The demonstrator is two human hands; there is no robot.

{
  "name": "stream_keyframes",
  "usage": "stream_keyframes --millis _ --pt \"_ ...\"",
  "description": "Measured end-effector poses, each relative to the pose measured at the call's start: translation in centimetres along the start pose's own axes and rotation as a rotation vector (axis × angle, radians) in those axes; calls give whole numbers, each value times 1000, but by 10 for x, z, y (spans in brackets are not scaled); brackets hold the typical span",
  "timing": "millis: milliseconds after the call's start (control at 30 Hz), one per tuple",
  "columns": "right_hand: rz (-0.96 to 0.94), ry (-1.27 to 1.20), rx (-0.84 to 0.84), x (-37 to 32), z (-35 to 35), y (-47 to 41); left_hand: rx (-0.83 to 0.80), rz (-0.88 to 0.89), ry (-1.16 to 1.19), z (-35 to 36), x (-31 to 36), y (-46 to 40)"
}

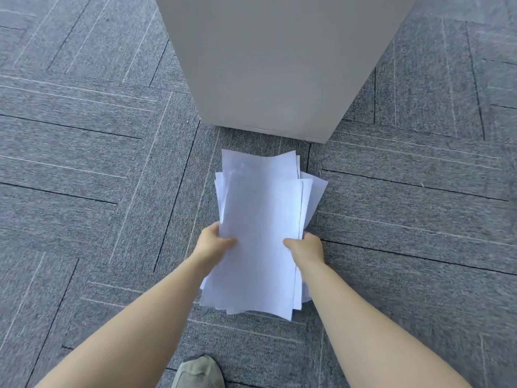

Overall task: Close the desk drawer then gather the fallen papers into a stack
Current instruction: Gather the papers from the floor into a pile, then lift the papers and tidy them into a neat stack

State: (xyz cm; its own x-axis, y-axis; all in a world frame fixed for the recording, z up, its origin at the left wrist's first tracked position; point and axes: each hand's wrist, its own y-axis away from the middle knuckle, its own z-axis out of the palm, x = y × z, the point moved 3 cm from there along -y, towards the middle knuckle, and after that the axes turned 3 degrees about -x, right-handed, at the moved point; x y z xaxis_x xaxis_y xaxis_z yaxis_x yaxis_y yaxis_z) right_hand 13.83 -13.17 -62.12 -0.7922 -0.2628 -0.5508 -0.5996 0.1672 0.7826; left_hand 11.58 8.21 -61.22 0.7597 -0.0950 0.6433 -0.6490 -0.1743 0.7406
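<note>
A loose stack of white papers (260, 219) is held over the grey carpet, its sheets unevenly aligned with edges sticking out at the top and right. My left hand (214, 243) grips the stack's left edge, thumb on top. My right hand (306, 247) grips the right edge the same way. The grey desk cabinet (279, 65) stands just beyond the papers; its visible faces are flat and closed, with no drawer sticking out.
Grey carpet tiles (98, 163) with thin line patterns cover the floor all around. The toe of a greenish shoe (198, 372) shows at the bottom edge between my forearms.
</note>
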Motion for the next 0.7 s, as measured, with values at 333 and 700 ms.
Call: stream_keyframes --millis 333,700 --pt "-276 -111 -96 -171 -62 213 58 123 116 -99 174 178" --pt "-668 -258 -91 -532 -189 532 137 513 348 -204 558 453"
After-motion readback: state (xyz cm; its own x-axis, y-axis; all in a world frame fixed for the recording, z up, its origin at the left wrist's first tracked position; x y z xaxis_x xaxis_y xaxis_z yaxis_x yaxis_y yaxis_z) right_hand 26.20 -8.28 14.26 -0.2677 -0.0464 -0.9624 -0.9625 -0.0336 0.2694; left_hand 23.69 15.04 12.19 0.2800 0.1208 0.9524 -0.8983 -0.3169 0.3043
